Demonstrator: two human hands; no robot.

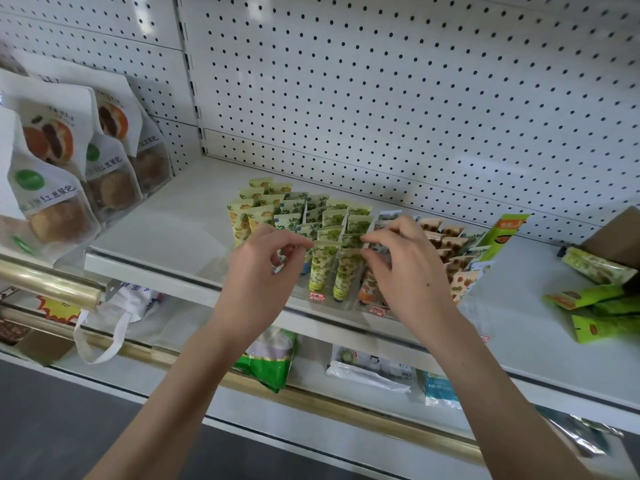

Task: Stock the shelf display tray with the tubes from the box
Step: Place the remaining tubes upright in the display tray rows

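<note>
A clear display tray [341, 304] stands on the white shelf, packed with several rows of upright patterned tubes: yellow ones [239, 220] at the left, green ones [334, 216] in the middle, brown and orange ones [450, 244] at the right. At the tray's front, my left hand [263, 268] pinches the top edge of a green tube [320, 268]. My right hand [405, 261] pinches the top edge of the neighbouring green tube [344, 271]. Both tubes stand in the front row. The brown cardboard box [613, 237] sits at the far right edge, partly cut off.
Bagged buns [48, 174] hang and stand at the left. Green snack packets [595, 306] lie on the shelf at the right, near the box. A white pegboard [381, 81] backs the shelf. Lower shelves hold a white tote bag [114, 323] and packaged goods [374, 368].
</note>
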